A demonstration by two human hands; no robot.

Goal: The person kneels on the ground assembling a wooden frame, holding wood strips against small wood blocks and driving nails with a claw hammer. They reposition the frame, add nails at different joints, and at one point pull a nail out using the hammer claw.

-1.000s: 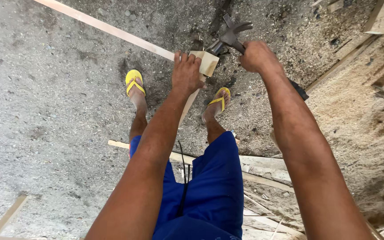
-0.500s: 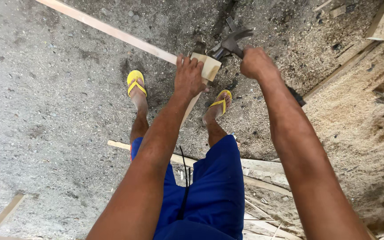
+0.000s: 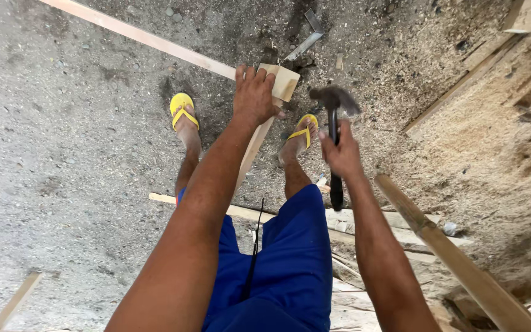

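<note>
Pale wood is the thing in hand: a short block (image 3: 284,80) sits at the top end of a narrow batten (image 3: 254,147) that slants down between the person's legs, and it meets the near end of a long strip (image 3: 142,38) running away toward the ground's far left corner. The left hand (image 3: 254,95) lies spread over the joint, palm pressing down and fingers curled over the block's far edge, which looks like a way to keep the pieces from shifting. The right hand (image 3: 341,152) is closed tight round the dark handle of a claw hammer (image 3: 334,107), gripped at mid-shaft with the head raised just right of the block, apart from it; that grip suggests short, controlled blows.

Both feet in yellow sandals (image 3: 183,109) stand either side of the batten, seemingly bracing it. Blue shorts (image 3: 290,264) fill the near middle. Underfoot is grey gritty ground (image 3: 62,154), turning to sawdust (image 3: 493,160) toward the right edge. A thick timber (image 3: 450,258) leans in at the near right corner, flat offcuts (image 3: 364,224) lie behind the legs, and a metal scrap (image 3: 305,43) rests beyond the block.
</note>
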